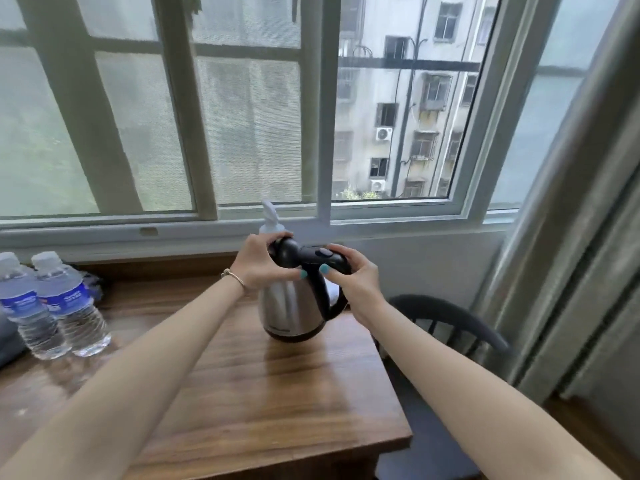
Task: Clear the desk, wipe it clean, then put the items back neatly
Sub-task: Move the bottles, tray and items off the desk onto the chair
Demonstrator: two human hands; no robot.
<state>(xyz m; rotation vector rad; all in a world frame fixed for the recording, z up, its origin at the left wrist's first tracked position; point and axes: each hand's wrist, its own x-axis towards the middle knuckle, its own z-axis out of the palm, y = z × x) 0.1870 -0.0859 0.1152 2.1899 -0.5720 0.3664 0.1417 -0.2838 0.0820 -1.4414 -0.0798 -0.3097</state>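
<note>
Gripping the steel electric kettle (pixel 289 308) with both hands, left hand (pixel 258 266) clasps its black lid, right hand (pixel 353 277) its handle, on the wooden desk (pixel 259 393).

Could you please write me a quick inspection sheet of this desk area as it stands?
Surface: wooden desk, bare grain showing in front of the kettle.
Job's things: steel kettle near the desk's right edge; two water bottles upright at the left.
Clutter: white spray bottle behind the kettle; dark item at the left edge, too cropped to name.
Hands: left hand grips the kettle's black lid; right hand grips the handle top.
Cables: nothing seen.
Surroundings: window behind, dark chair at the right, curtain beside it.
</note>
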